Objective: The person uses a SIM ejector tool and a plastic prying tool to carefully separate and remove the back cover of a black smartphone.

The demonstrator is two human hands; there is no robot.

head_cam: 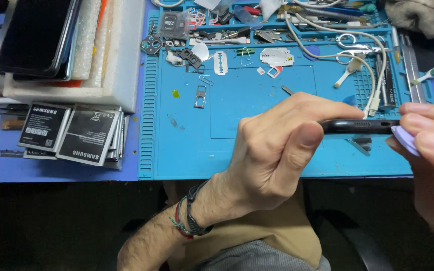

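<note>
— Where is the slim black smartphone (360, 126), seen edge-on, relative to the hands?

— It sits between them, held above the front part of the blue silicone repair mat (257, 110). The left hand (272, 150) grips it from the left: thumb pressed along the near edge, fingers curled over the top, so the hand is clamped on the phone. The phone's bottom edge, with its port slot, points toward the camera and to the right.

— And the right hand?

— The right hand (428, 145) comes in from the right edge of the view. Its fingertips are pinched together on a thin lilac plastic pick (404, 139), and the pick touches the right end of the phone, just under its edge. How far the pick goes into the seam I cannot tell.

— What lies around them?

— Behind the phone, a white cable (372, 75) trails across the mat with its plug just beside the phone's top. Farther back lie a small metal card tray (200, 96), a razor blade (220, 63) and loose small parts. Well off to the left, on the blue table, rests a stack of flat grey phone batteries (71, 133), and behind that a white foam block (119, 55) carrying dark phones (36, 35). A braided wristband (187, 216) circles the left wrist.
</note>
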